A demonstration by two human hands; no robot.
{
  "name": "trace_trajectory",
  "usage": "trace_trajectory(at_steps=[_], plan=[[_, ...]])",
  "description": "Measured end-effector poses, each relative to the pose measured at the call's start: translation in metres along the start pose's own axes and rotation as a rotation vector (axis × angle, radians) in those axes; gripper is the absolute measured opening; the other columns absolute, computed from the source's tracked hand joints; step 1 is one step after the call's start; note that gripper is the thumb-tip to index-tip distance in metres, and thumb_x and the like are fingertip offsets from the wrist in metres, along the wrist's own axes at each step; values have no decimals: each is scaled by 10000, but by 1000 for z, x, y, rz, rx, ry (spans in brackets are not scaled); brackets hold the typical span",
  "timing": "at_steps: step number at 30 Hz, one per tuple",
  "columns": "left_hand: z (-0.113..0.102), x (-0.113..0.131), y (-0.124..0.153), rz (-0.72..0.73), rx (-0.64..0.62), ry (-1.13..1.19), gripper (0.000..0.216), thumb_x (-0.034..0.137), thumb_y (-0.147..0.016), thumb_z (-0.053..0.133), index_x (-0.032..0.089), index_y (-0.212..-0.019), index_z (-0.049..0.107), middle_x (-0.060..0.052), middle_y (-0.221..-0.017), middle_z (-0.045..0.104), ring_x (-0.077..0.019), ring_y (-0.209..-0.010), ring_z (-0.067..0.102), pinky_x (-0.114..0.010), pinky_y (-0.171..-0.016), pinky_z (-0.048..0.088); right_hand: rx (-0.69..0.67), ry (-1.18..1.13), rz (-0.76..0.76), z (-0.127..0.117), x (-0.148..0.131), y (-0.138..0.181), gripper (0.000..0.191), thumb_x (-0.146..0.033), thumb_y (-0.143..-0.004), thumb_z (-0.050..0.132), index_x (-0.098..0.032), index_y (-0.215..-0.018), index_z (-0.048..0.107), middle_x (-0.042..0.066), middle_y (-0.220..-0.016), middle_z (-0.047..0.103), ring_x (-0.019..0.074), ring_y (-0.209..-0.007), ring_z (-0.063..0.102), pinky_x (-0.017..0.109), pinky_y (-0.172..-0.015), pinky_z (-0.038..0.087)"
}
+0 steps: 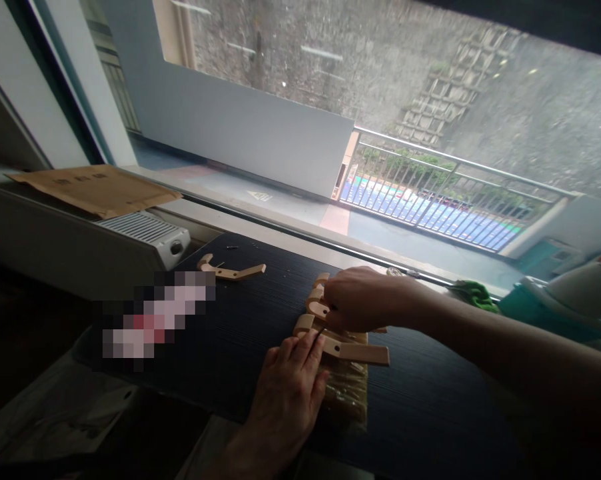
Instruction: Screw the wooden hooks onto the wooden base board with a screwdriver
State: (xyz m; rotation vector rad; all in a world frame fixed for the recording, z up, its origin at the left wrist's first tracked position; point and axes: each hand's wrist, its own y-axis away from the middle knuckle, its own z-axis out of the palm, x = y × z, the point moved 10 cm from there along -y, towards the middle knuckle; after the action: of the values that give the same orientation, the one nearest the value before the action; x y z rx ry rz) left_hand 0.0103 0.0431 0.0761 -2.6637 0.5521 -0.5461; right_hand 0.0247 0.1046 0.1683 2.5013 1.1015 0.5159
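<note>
My left hand [293, 383] lies at the near wooden hook [363, 353], its fingertips pressing on the curved end and holding it. This pale hook has a dark hole in its flat arm and rests on a block wrapped in shiny tan tape [348, 400]. Just above it, my right hand [353, 300] is closed in a fist-like grip. A thin dark tip shows below that hand, by the left fingertips; what it belongs to is hidden. More curved wooden hook ends [314, 303] stick out behind, partly covered by my right hand.
Another wooden hook [235, 272] lies on the dark tabletop [250, 313], with small bits near it. A blurred-out patch [155, 323] covers the table's left side. A brown envelope [95, 190] rests on a white radiator-like unit [145, 233]. A green cloth [475, 293] and teal bucket [535, 303] stand right.
</note>
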Motion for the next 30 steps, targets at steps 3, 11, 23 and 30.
trace_trajectory(at_steps=[3, 11, 23, 30], plan=[[-2, 0, 0, 0, 18, 0, 402, 247, -885, 447, 161, -1274, 500, -73, -1300, 544, -260, -1095, 489, -437, -868, 411, -15, 9, -14, -5, -6, 2, 181, -260, -784, 534, -142, -814, 668, 51, -756, 642, 137, -625, 546, 249, -515, 315], [-2, 2, 1, 13, 29, -14, 411, 236, -873, 467, 154, -1275, 500, -77, -1286, 555, -260, -1078, 495, -432, -859, 414, 0, 16, -119, -9, -12, -1, 135, -131, -768, 529, -125, -758, 664, 30, -669, 618, 97, -542, 489, 226, -504, 307], [-2, 1, 1, 16, 13, 21, 421, 236, -868, 468, 150, -1279, 498, -82, -1305, 539, -271, -1074, 493, -445, -849, 425, -53, -124, 65, 7, 17, -5, 253, -323, -766, 534, -119, -793, 681, 43, -672, 620, 109, -540, 479, 232, -458, 294], [-3, 3, 1, 46, 46, 12, 414, 222, -870, 467, 138, -1274, 500, -88, -1290, 551, -262, -1078, 491, -425, -851, 423, 37, -48, -74, -15, -5, 4, 156, -150, -758, 555, -164, -847, 682, 39, -826, 658, 131, -719, 572, 230, -596, 361]])
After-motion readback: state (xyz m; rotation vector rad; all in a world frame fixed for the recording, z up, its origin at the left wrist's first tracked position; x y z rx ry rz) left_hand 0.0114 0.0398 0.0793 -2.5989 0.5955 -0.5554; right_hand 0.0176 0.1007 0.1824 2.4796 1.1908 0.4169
